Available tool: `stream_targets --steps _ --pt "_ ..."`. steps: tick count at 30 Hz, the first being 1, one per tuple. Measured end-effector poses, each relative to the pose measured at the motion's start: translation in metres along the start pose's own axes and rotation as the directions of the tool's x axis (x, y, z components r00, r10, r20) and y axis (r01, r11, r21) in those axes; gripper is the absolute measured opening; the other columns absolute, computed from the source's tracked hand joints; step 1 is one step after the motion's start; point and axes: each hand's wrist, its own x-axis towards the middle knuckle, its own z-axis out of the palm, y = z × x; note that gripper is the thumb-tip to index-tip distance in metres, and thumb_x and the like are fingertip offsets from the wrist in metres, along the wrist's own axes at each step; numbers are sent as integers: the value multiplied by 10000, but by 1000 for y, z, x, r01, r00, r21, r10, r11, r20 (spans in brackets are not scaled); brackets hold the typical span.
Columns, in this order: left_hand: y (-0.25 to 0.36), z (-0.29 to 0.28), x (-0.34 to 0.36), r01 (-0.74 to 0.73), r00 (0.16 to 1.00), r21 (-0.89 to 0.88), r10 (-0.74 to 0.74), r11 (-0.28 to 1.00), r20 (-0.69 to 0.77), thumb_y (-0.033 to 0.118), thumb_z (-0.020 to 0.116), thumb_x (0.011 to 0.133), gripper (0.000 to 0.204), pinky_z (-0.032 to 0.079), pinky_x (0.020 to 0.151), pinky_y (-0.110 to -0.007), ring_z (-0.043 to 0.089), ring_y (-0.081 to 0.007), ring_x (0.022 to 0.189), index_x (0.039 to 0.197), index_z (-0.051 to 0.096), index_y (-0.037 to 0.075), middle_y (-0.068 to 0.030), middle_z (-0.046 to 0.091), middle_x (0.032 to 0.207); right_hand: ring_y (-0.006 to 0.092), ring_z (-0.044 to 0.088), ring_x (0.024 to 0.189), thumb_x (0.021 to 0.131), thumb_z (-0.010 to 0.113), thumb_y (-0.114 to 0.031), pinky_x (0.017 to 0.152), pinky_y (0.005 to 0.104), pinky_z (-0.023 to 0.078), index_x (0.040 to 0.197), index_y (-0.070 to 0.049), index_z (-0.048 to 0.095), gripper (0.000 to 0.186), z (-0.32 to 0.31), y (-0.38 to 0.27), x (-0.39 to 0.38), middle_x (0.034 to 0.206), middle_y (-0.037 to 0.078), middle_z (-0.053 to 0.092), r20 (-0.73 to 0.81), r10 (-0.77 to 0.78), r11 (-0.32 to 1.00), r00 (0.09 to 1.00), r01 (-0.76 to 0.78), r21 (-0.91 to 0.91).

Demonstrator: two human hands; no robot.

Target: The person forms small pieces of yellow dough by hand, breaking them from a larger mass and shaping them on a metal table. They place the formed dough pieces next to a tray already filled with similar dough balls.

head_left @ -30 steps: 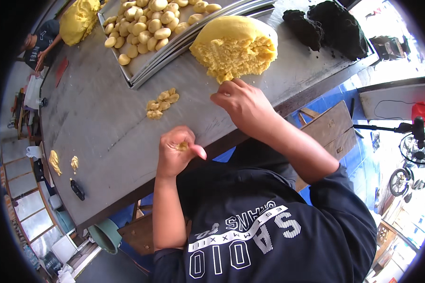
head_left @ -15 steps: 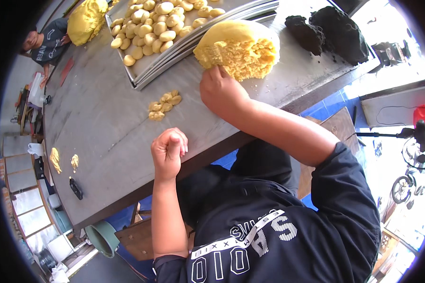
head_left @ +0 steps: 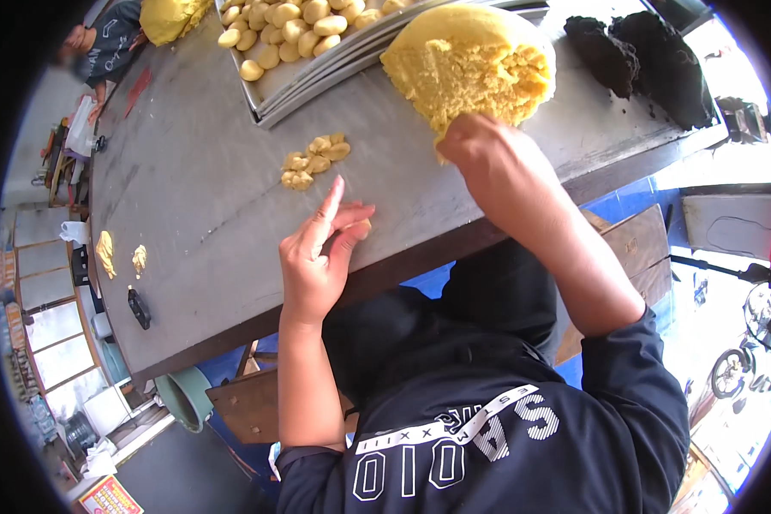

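A big mound of yellow dough (head_left: 467,60), its front torn and crumbly, lies on the grey metal table (head_left: 188,171). My right hand (head_left: 488,150) is closed on dough at the mound's lower edge, fingertips partly hidden. My left hand (head_left: 321,248) is lower left, index finger stretched out, with a small yellowish bit (head_left: 365,230) between thumb and fingertips. Just beyond it sits a cluster of small dough pieces (head_left: 315,158).
Stacked trays (head_left: 317,77) hold several dough balls. Black dough (head_left: 651,68) lies at right, smeared scraps (head_left: 105,253) and a dark small object (head_left: 139,307) at left. A person (head_left: 111,47) works at the far end beside more yellow dough (head_left: 167,17).
My left hand has uncurled from a fist, its index finger now extended toward the small pieces. My right hand has shifted right along the mound's lower edge. The view has shifted slightly.
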Motion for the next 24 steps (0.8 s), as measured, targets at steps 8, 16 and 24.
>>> stream_targets --steps 8,16,24 --pt "-10 -32 4 139 958 -132 -99 981 271 -8 852 1003 695 657 923 -319 784 -175 1007 1655 623 71 -135 855 1311 337 788 909 900 738 -75 763 424 662 882 -17 753 62 13 22 10 1000 159 762 0 -90 994 996 90 56" --pt "-11 -20 -11 389 912 -295 -318 873 261 -10 872 993 606 605 920 -263 748 -102 985 1574 699 25 -82 860 1103 318 745 1077 915 801 -50 908 448 618 1071 -90 853 169 18 26 -11 1135 74 776 -117 -70 926 991 108 363" --pt "10 -6 -19 111 994 96 -111 989 -13 51 871 1009 585 587 1090 -378 805 -213 1103 1564 694 0 -144 873 1115 308 739 1149 926 817 -85 949 439 623 1065 -92 864 146 12 12 1 1184 56 768 -45 2 983 999 6 182"
